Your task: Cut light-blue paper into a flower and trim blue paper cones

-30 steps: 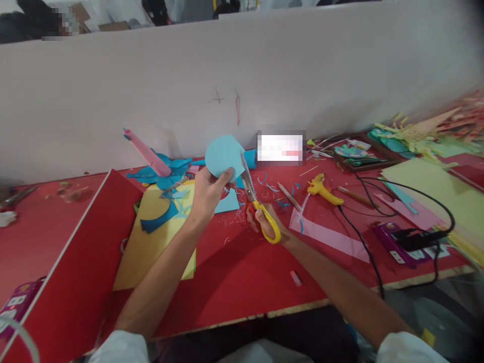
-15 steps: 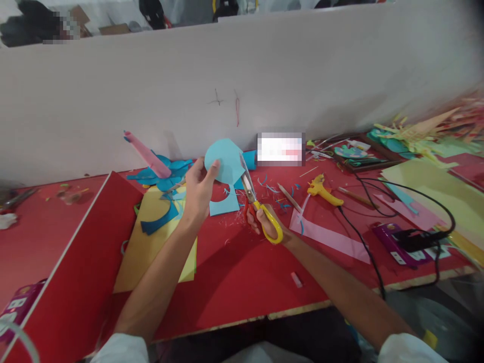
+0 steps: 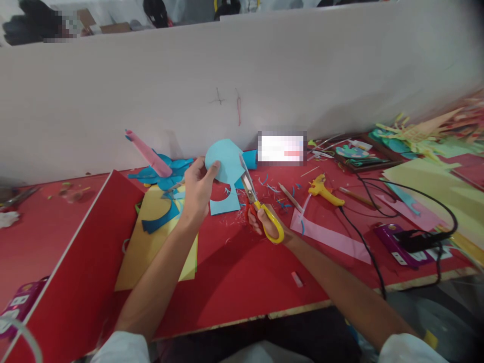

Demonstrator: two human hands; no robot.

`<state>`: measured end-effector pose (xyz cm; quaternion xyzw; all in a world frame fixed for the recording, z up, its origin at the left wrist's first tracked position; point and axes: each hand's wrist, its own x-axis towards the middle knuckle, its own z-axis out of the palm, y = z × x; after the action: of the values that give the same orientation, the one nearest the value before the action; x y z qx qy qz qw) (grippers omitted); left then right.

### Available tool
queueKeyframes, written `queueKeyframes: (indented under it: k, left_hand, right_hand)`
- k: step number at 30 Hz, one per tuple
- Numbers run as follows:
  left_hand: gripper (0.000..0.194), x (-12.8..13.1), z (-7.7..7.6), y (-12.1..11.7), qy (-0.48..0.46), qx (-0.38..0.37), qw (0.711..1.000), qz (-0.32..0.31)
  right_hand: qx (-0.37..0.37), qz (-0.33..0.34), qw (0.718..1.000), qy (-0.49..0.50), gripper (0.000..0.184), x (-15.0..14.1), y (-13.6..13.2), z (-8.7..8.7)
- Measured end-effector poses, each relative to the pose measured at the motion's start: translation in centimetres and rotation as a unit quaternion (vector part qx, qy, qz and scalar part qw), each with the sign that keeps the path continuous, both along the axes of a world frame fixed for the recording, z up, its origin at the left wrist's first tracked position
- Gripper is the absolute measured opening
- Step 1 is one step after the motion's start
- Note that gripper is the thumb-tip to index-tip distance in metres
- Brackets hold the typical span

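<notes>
My left hand (image 3: 199,184) pinches the left edge of a roughly round light blue paper piece (image 3: 226,160) between thumb and fingers, held up above the table. In my right hand (image 3: 263,219) are scissors (image 3: 249,189) with yellow and red handles, their blades parted at the paper's right edge. Below the round piece lies a light blue paper offcut (image 3: 226,205) with a curved cut-out. Thin blue and white clippings (image 3: 270,187) are scattered right of the blades. Behind my left hand stands a pink paper cone (image 3: 149,154) on blue paper petals (image 3: 177,169).
Yellow sheets (image 3: 151,257) lie at left beside an upright red board (image 3: 75,262). To the right are a yellow glue gun (image 3: 325,191), a pencil (image 3: 290,195), a pink paper strip (image 3: 330,237) and a purple power box (image 3: 397,244) with black cables. A white partition (image 3: 151,91) rises behind.
The round paper has turned and lowered slightly. My left hand has shifted its grip from the paper's lower edge to its left edge. The scissors stay at the right edge.
</notes>
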<state>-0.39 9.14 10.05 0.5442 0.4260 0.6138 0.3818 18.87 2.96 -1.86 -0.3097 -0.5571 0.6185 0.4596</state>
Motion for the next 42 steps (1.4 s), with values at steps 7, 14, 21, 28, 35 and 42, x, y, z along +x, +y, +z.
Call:
queueKeyframes:
  k: [7, 14, 21, 28, 35, 42]
  left_hand:
    - [0.033, 0.68, 0.49, -0.39, -0.026, -0.023, 0.999, -0.012]
    - [0.031, 1.02, 0.48, -0.63, -0.039, -0.033, 0.998, -0.039]
    - [0.030, 1.01, 0.37, -0.68, -0.036, -0.039, 0.998, -0.044]
    - [0.028, 0.75, 0.43, -0.45, -0.030, -0.033, 0.999, -0.024]
    - [0.027, 0.98, 0.43, -0.55, -0.024, -0.032, 0.999, -0.034]
    - [0.024, 0.79, 0.39, -0.54, -0.028, -0.032, 0.999, -0.029]
  right_hand:
    - [-0.036, 0.004, 0.998, 0.048, 0.075, -0.62, 0.09, 0.08]
    - [-0.067, 0.018, 0.996, 0.059, 0.077, -0.69, -0.03, 0.58]
    - [-0.065, 0.023, 0.996, 0.056, 0.076, -0.49, 0.13, 0.19]
    - [-0.063, 0.022, 0.996, 0.054, 0.074, -0.39, 0.18, 0.06]
    - [-0.072, 0.023, 0.996, 0.048, 0.077, -0.40, 0.10, 0.39]
    - [-0.078, 0.017, 0.995, 0.063, 0.077, -0.40, 0.11, 0.20]
